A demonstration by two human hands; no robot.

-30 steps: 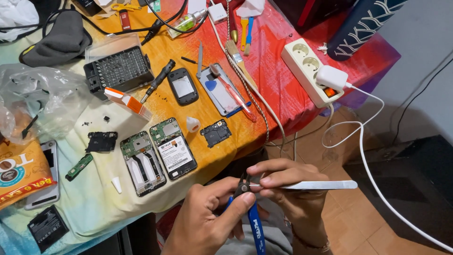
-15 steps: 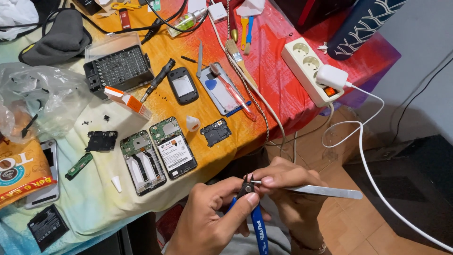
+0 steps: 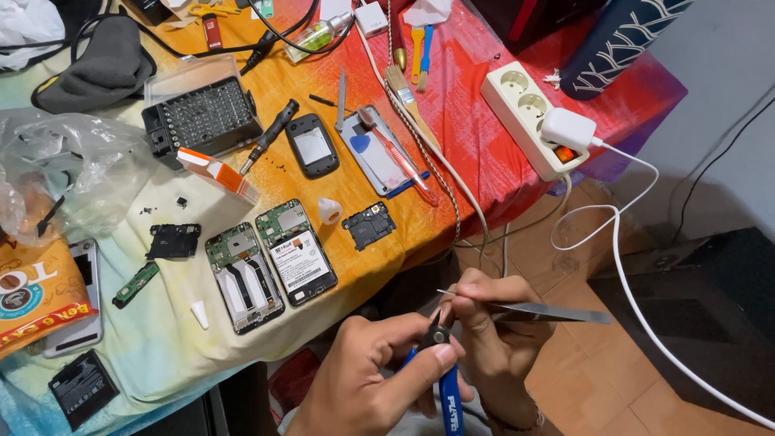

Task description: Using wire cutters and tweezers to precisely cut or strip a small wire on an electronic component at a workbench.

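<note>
Surface: table under a cloth shading yellow to red, tiled floor below at 5 o'clock.
Left hand: left hand closed round blue-handled cutters, jaws pointing up at the hand's 1 o'clock.
Right hand: right hand pinching metal tweezers, tips just beside the cutter jaws, the other end pointing to 3 o'clock.
Whether anything sits between the tips: too small to tell.
On the table, 11 o'clock of the hands: two opened phones side by side, a black cover piece just beside them.
Farther, 12 o'clock: screwdriver bit case.
At 1 o'clock: white power strip with a charger plugged in.
</note>
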